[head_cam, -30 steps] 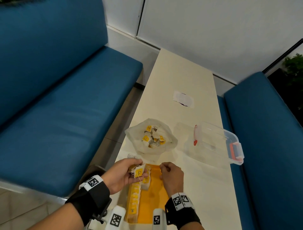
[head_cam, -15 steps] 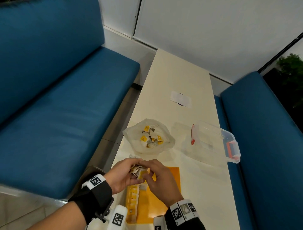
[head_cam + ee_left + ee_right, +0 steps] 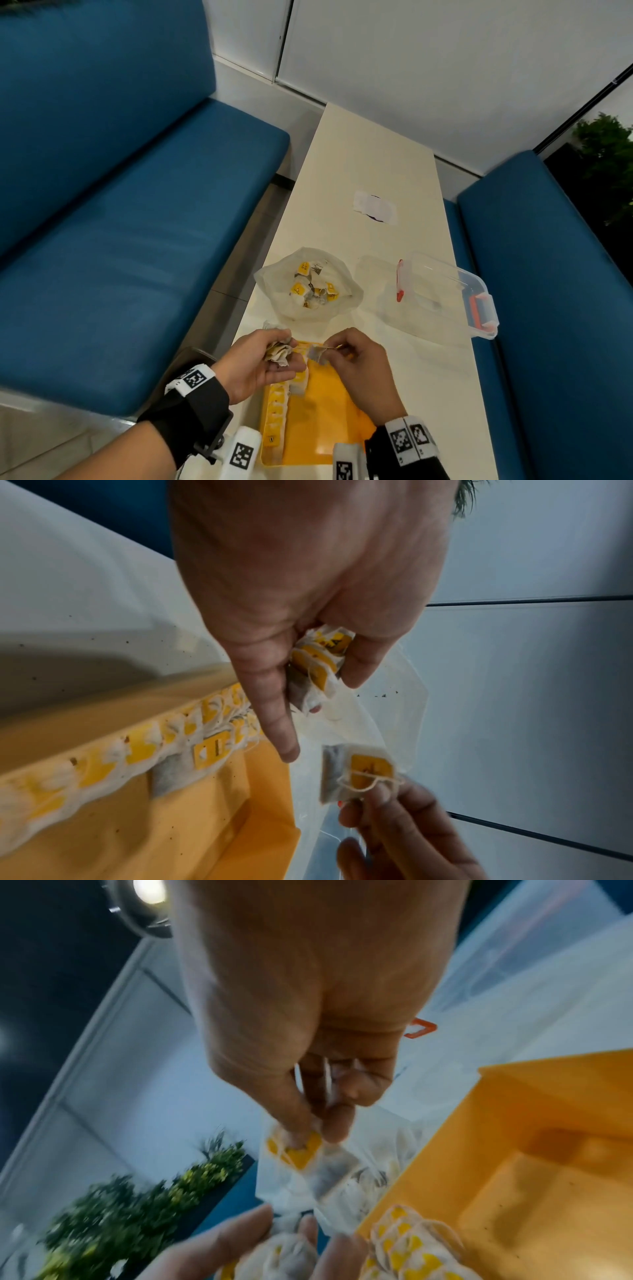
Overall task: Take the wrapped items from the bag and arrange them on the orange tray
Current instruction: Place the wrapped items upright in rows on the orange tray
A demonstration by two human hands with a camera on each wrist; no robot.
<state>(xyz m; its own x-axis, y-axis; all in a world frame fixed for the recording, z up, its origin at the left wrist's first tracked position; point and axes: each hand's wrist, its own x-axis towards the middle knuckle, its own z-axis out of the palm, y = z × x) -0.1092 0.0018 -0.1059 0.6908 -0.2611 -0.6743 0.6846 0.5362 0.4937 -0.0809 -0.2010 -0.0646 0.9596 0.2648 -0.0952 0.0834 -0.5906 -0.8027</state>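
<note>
orange tray point(image 3: 329, 404) near end cut off by frame.

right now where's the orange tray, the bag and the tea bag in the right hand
orange tray point(image 3: 329, 411), head view, bare floor of the tray
bag point(image 3: 346, 294), head view, its right plastic wall
tea bag point(image 3: 356, 772), left wrist view, its yellow tag

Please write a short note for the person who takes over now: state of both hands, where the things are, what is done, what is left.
Left hand: holds a bunch of tea bags.
Right hand: pinches one tea bag above the tray's far end.
Tray: one row of tea bags along its left wall; the rest is bare.
Bag: open beyond the tray, more tea bags inside.
Left: place the held ones, then empty the bag.
</note>
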